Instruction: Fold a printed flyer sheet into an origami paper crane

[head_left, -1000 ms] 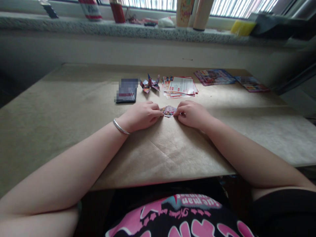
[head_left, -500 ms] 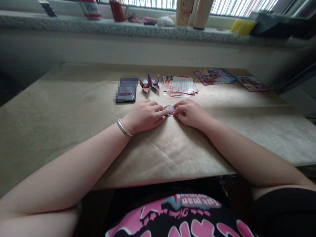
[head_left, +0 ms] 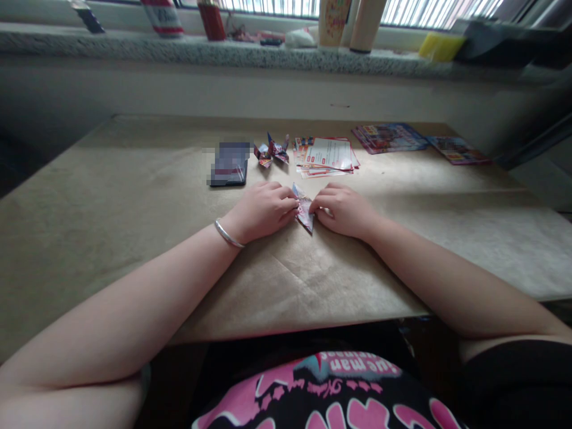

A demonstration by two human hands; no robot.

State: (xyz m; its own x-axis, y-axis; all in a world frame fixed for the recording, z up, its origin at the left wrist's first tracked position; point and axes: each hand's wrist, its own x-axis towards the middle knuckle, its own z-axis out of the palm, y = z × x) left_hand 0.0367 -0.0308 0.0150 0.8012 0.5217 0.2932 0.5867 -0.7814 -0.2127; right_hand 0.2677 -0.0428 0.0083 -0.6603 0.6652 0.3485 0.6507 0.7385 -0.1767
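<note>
Paper (head_left: pixel 304 210) just got turned. A second ago it lay wide, long axis parallel to the table's near edge; half a second ago fingers covered much of it. Now its long points run one toward the far edge, one toward the near edge, slightly skewed, and more surface shows. It sits mid-table (head_left: pixel 290 292), between near and far edges.

Right hand (head_left: pixel 345 207): thumb and index pinching the paper's right side. Left hand (head_left: pixel 267 207): fingers curled, tips on its left side; thumb hidden, can't tell whether pinching or just pressing.

My read: same piece, new orientation, mid-fold, neither side let go. Creases too small to judge.

Unmoved: phone (head_left: pixel 230 164) and two figures (head_left: pixel 279 152) toward the far edge, sheets (head_left: pixel 329 156) beside them, cards (head_left: pixel 393 138) by the far right corner.
</note>
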